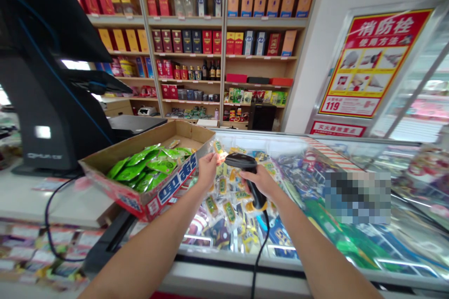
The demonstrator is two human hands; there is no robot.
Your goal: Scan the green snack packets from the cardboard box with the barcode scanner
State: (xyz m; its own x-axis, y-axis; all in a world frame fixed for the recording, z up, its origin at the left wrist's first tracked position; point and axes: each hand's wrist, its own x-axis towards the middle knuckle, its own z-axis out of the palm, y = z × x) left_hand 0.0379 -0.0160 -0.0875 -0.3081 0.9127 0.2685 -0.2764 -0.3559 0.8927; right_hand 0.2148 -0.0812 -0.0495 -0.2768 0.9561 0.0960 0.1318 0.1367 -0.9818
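My left hand [207,168] pinches the top of a hanging strip of small clear snack packets [224,196] with yellow and green labels, held up over the glass lid of a freezer [315,182]. My right hand [261,182] grips a black handheld barcode scanner [245,168] by its handle, the head pointing toward the upper packets. The scanner's black cable [261,243] drops toward me. Both hands hover just right of an open cardboard box [140,196] holding several green packets [147,168].
A black checkout terminal [45,103] stands on the counter at left, a cable trailing below it. Wooden shelves [224,23] of boxed goods and bottles fill the back wall. A red fire-safety poster [372,60] hangs at right. The freezer holds many packaged items.
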